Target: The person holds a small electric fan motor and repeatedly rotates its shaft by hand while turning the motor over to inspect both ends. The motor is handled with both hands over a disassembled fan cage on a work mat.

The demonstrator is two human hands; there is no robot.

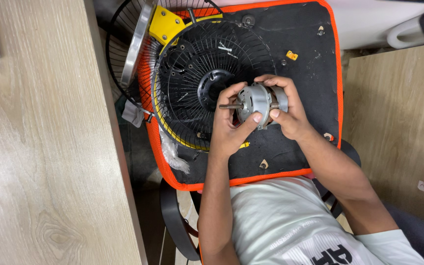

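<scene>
Both hands are closed on a small grey electric motor, held between them just above the black work pad with orange edging that lies across the person's lap. Left hand: thumb and fingers wrapped around the shaft end of the housing, thumb tip pressed on the lower edge of the casing. Right hand: fingers curled over the top and rear of the housing, thumb under it. The motor lies on its side, its steel shaft pointing level toward the black wire fan guard, which rests on the pad just beside the left hand; the shaft tip overlaps the guard's rim in this view, contact cannot be told. Both forearms come up from the body and converge, wrists bent inward. A yellow bracket sits at the guard's top edge. A small yellow part lies on the pad beyond the hands. Light wooden table stands alongside.
</scene>
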